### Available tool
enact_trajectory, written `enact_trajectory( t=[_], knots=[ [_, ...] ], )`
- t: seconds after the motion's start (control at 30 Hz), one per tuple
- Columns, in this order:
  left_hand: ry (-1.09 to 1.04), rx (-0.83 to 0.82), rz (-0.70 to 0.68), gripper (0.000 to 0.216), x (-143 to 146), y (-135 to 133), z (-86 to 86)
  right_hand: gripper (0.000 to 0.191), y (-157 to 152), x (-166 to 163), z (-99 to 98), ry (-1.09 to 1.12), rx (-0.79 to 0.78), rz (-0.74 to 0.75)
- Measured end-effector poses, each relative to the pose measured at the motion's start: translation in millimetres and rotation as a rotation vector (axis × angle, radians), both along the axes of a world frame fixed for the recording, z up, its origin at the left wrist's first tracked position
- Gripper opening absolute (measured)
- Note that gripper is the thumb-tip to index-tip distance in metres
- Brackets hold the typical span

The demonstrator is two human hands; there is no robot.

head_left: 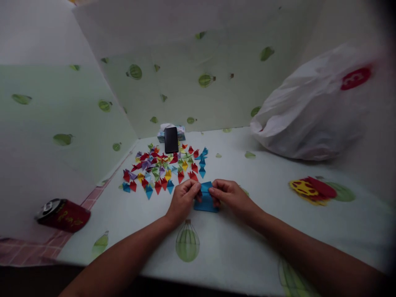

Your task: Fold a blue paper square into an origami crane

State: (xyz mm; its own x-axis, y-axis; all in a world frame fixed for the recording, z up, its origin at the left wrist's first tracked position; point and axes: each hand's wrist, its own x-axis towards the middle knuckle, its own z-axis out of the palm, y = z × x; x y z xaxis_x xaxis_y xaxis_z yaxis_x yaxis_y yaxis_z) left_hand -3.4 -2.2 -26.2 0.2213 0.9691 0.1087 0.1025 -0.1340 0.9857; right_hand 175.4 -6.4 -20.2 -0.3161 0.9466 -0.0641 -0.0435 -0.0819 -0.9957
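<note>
A blue sheet of folding paper (206, 203) is held between both hands over the table, with its upper part creased or folded. My left hand (185, 195) pinches its left edge between thumb and fingers. On the opposite edge, my right hand (228, 194) grips the paper the same way; its fingertips are partly hidden behind the sheet. Just beyond the hands lie several small folded paper pieces (157, 187) in red, blue, yellow, purple and green, spread in rows and a heap.
A black phone (171, 140) leans on a tissue box (180, 133) at the back. To the left is a dark red can (66, 214). A white plastic bag (309, 111) stands at the back right, and red and yellow cutouts (311, 190) lie on the patterned table (247, 255).
</note>
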Motion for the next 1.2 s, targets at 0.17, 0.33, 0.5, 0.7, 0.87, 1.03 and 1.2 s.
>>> enact_trajectory(
  t=[0.17,0.33,0.5,0.7,0.87,1.03,1.2],
  knots=[
    [-0.034,0.092,0.014,0.019,-3.9,7.1,-2.6,0.039,3.0,0.1,-5.2,0.218,-0.163,-0.006],
    [0.129,0.437,-0.12,0.033,-11.2,13.3,1.4,0.038,2.1,-0.1,-5.7,0.381,-0.283,0.005],
    [0.24,0.623,-0.053,0.006,-12.1,11.5,4.9,0.039,-2.6,-0.6,-2.6,0.33,-0.292,0.076],
    [0.175,0.378,0.038,0.007,-10.6,10.5,2.3,0.033,0.3,-0.2,-2.7,0.11,0.007,-0.039],
    [0.003,0.084,0.007,0.014,-6.6,8.0,-1.5,0.026,-0.8,-0.8,-1.1,0.029,0.052,0.012],
    [-0.051,0.097,-0.041,0.011,-5.3,4.8,-1.0,0.018,-4.1,-0.6,0.4,-0.018,0.08,-0.043],
    [-0.04,0.106,-0.035,0.008,-5.8,3.7,-1.2,0.015,-4.3,-2.3,-1.1,0.013,0.104,-0.055]
  ],
)
